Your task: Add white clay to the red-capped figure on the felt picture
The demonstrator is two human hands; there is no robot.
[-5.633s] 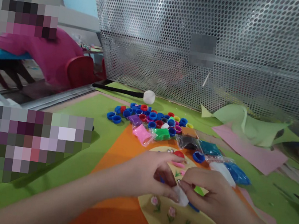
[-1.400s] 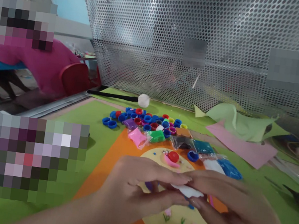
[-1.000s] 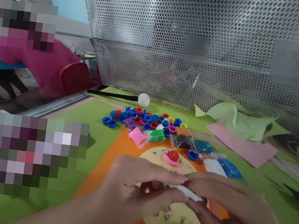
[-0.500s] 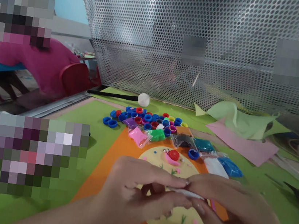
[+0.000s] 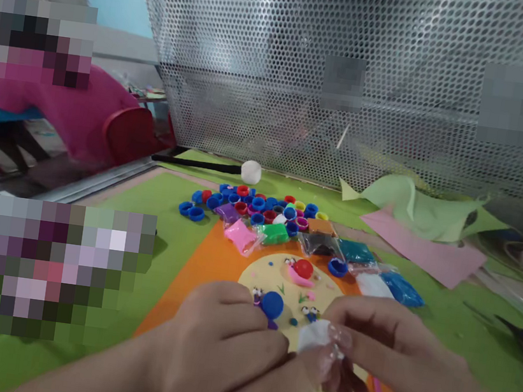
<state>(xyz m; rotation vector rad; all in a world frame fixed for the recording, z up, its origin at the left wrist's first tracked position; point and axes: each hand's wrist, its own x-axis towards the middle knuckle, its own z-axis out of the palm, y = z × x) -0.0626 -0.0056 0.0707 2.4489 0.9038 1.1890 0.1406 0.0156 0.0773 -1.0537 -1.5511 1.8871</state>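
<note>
- Left hand [image 5: 232, 346] has rolled over since the last frame, knuckles up now, and the white piece [image 5: 313, 336] has tipped from nearly flat to standing up more.
- White piece is held above the yellow disc [image 5: 256, 272]; right hand [image 5: 391, 342] pinches it by its right side, left fingers curled in with the tips pressed on it.
- Just past the hands on the disc: blue cap [image 5: 272, 305], and farther back a red cap [image 5: 302, 269] on pink.
- Under that, an orange sheet [image 5: 180, 301] on the green desk [image 5: 142, 225].
- Farther out, pink packet [image 5: 241, 234], green packet [image 5: 273, 233], then a heap of bottle caps [image 5: 258, 204].
</note>
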